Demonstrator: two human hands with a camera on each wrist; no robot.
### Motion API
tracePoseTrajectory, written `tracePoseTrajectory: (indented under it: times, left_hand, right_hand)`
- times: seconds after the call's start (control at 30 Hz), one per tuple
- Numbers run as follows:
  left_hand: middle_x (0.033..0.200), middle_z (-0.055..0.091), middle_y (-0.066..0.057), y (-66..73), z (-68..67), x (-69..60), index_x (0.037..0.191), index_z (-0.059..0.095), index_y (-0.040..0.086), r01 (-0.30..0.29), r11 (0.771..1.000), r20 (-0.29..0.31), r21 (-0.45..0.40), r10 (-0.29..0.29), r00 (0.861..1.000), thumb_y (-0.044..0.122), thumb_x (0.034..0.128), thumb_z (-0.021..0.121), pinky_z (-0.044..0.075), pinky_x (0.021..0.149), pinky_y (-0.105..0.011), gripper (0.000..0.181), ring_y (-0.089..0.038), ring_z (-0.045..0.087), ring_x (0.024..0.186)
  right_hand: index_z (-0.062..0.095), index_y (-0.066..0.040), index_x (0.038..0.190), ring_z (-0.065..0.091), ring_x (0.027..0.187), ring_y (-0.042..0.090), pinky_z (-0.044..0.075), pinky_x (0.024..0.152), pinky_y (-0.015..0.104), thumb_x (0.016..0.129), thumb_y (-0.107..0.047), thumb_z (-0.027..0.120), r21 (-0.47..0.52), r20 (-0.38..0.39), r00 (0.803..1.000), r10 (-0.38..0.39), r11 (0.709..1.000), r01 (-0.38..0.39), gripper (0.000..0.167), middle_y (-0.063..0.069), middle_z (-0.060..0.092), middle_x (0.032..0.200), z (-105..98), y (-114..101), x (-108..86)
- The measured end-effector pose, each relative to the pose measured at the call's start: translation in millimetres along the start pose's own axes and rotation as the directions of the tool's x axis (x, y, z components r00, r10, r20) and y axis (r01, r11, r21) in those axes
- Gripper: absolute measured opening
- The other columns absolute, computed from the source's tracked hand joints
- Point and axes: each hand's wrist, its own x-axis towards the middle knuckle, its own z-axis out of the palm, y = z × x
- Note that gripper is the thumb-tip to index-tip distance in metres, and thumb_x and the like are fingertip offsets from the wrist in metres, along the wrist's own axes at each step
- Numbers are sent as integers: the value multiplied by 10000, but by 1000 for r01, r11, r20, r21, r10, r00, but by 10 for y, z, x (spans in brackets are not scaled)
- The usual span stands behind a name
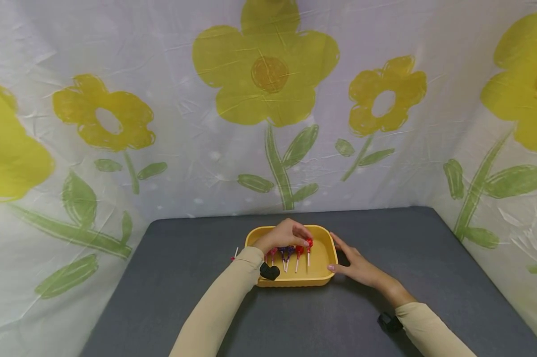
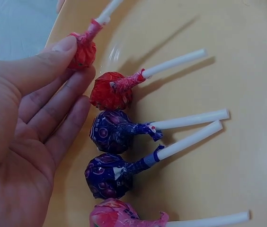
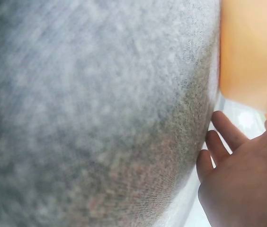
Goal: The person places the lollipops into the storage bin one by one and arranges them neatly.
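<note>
My left hand [image 1: 287,233] reaches over the yellow tray [image 1: 324,255] and pinches a red-wrapped lollipop [image 2: 84,51] between thumb and fingers at its right end. Beside it in the left wrist view lie another red lollipop [image 2: 111,91], a purple lollipop [image 2: 111,131], a second purple lollipop [image 2: 108,176] and a pink lollipop [image 2: 113,213], sticks all pointing one way. At the tray's right side is my right hand [image 1: 357,266], its fingers extended along the outer wall and its thumb near the front corner. My left forearm hides the tray's left part.
Left of the tray, a lollipop [image 1: 236,253] with a white stick lies on the dark grey table [image 1: 197,263], partly hidden by the sleeve. A flower-printed curtain [image 1: 183,163] hangs behind the table and along both sides.
</note>
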Motion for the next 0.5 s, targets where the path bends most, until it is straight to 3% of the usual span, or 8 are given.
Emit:
tracePoseTrajectory:
  times: [0.5]
  left_hand:
    - [1069,771,-77,-10,36,28,1079,754,76,13,997,6,76,-14,1000,139,867,759,577,817,-207,220,-145,736,979]
  right_hand:
    - [40,-352,1596,221,1463,448,243,1062,771,931,-490,632,-14,10,1000,17,1000,-17,901,127,343,1598,1,8,-19]
